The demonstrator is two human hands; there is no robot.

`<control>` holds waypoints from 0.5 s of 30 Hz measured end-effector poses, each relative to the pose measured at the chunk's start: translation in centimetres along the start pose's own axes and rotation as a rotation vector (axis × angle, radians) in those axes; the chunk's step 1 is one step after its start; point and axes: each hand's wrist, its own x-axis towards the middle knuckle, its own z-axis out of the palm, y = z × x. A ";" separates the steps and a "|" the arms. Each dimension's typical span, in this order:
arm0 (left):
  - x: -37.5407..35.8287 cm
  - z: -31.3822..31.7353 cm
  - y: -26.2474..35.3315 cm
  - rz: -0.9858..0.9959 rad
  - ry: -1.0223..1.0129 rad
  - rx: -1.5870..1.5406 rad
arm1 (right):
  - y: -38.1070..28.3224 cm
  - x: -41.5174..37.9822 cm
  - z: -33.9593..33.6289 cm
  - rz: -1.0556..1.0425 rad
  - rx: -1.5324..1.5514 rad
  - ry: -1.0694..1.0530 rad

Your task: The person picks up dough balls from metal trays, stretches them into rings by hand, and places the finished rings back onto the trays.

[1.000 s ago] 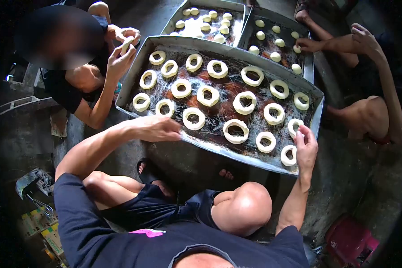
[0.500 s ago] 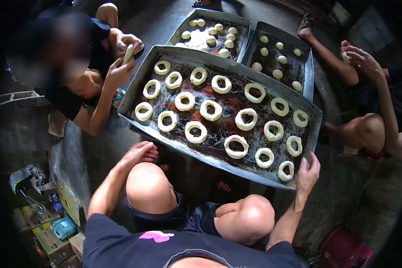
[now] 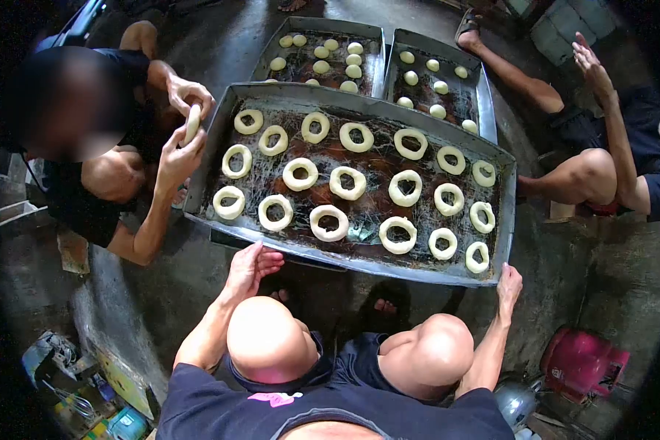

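A large metal baking tray (image 3: 345, 265) lies before my knees, holding several pale dough rings (image 3: 328, 223) in rough rows. My right hand (image 3: 510, 284) grips its near right corner, fingers curled over the rim. At the front edge, left of the middle, is my left hand (image 3: 251, 270), thumb tip right at the rim and fingers loosely stretched to the right below it. No dough is in this hand. The nearest dough ring to my right hand (image 3: 477, 257) sits inside that corner.
Behind stand two more trays, the left one (image 3: 374, 62) and the right one (image 3: 485, 99), with dough balls. A person at left holds a dough piece (image 3: 193, 123); another person's raised hand (image 3: 592, 70) is at right. A pink container (image 3: 583, 359) stands at lower right.
My left hand has come up to the tray's front edge. The tray has turned slightly and sits more level in view. My right hand stays at its corner. The camera view has shifted.
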 end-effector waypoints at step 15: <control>3.0 -1.3 -4.1 0.290 -0.036 0.056 | 2.9 2.5 2.7 -0.236 -0.031 0.075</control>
